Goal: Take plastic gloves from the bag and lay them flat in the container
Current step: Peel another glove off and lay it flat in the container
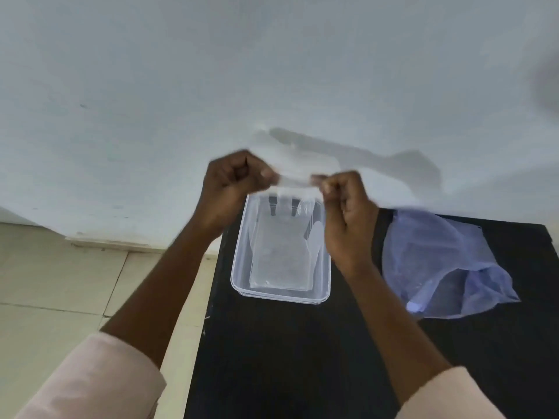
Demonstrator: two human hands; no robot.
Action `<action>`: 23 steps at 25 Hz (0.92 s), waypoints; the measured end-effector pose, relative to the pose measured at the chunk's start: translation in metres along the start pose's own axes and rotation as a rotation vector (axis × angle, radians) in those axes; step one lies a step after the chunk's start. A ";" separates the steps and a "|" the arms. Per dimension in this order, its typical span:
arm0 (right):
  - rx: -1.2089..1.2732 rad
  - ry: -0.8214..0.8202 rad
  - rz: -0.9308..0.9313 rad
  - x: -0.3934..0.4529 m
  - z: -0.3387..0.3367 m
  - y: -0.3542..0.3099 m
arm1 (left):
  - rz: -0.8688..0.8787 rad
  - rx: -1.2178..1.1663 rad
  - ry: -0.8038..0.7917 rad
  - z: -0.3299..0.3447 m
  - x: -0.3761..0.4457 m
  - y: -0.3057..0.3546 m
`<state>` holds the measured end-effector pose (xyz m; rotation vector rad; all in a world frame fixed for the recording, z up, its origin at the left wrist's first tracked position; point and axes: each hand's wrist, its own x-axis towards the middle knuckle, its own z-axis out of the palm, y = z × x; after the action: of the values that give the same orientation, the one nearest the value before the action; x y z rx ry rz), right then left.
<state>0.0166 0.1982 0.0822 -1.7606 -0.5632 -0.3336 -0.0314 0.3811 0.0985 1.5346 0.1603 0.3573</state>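
Observation:
A thin clear plastic glove [295, 180] is stretched between my two hands, above the far end of the container. My left hand [233, 189] pinches its left edge with closed fingers. My right hand [344, 213] pinches its right edge the same way. Below them a clear rectangular plastic container [325, 285] stands on the black table, with clear gloves [281, 258] lying flat inside, fingers pointing away from me. A crumpled bluish translucent bag [438, 261] lies on the table to the right of the container.
The black table [287, 358] ends close to the container's left side, and beyond that edge is a tiled floor [60, 282]. A pale wall [272, 71] rises directly behind the table.

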 end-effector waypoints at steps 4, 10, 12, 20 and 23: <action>-0.037 -0.190 0.166 -0.059 0.003 0.049 | -0.218 0.167 -0.066 -0.009 -0.029 -0.065; -0.194 -0.372 0.236 -0.082 0.009 0.073 | -0.199 0.576 -0.143 -0.004 -0.042 -0.105; -0.257 -0.396 0.232 -0.082 0.012 0.076 | -0.157 0.658 -0.177 -0.002 -0.043 -0.108; -0.555 -0.602 0.213 -0.077 0.018 0.074 | -0.096 0.954 -0.315 0.009 -0.047 -0.112; -0.652 -0.702 0.186 -0.078 0.020 0.073 | -0.137 1.086 -0.420 0.013 -0.050 -0.111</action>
<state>-0.0115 0.1885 -0.0221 -2.5582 -0.8332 0.2925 -0.0602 0.3528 -0.0167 2.6093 0.1285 -0.2312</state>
